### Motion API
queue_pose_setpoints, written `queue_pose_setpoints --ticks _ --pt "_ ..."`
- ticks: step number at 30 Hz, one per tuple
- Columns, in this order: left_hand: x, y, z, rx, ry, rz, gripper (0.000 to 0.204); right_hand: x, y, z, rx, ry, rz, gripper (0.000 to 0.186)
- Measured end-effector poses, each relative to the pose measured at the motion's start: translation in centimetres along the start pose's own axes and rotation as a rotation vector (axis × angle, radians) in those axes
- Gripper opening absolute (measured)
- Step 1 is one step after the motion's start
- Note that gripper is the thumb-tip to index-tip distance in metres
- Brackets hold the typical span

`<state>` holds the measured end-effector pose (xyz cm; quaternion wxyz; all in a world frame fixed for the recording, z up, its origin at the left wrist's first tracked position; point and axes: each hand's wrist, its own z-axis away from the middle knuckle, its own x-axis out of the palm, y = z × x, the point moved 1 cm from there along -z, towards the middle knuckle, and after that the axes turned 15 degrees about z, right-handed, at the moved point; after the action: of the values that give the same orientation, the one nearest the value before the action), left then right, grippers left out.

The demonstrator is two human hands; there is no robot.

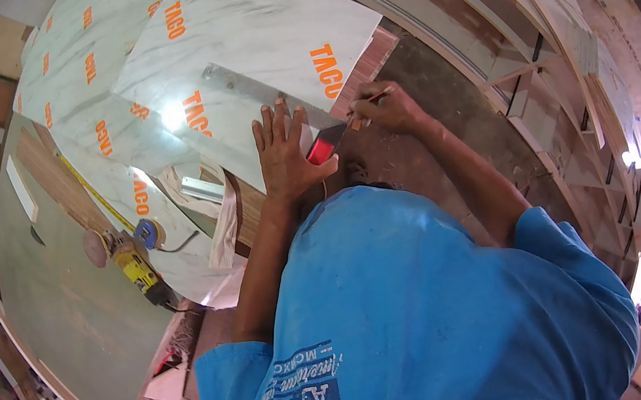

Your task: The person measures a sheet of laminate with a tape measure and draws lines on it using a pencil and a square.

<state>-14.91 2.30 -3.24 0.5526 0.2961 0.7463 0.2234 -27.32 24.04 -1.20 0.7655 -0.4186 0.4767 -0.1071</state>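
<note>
My left hand lies flat with its fingers spread over a marble-patterned sheet. Under and beside its fingers runs the long metal blade of a try square. The square's red handle sits against my thumb, at the near edge of the sheet. To the right, my right hand is closed around a thin pencil, close to the square and the sheet's edge. The pencil's tip is too small to make out clearly.
On the left of the worktable lie a yellow-green power tool, a blue round-headed tool and a yellow tape measure. Wood strips lie nearby. A wooden cabinet frame stands along the right.
</note>
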Motion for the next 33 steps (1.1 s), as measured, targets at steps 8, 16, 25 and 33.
queue_pose_setpoints --ticks 8,16,25,33 --pt "1.2 1.4 -2.2 -0.005 -0.051 0.013 0.102 6.0 0.9 1.7 0.278 -0.060 -0.545 0.036" --pt "5.3 1.5 -7.9 0.019 -0.064 -0.023 0.105 2.6 4.9 -1.9 0.291 0.081 -0.670 0.031" --pt "7.0 1.9 -10.7 0.029 -0.057 -0.046 0.105 1.1 7.2 -3.9 0.322 0.131 -0.732 0.028" --pt "7.0 1.9 -11.0 0.010 -0.080 -0.048 0.105 0.6 6.8 -3.8 0.370 0.099 -0.763 0.027"
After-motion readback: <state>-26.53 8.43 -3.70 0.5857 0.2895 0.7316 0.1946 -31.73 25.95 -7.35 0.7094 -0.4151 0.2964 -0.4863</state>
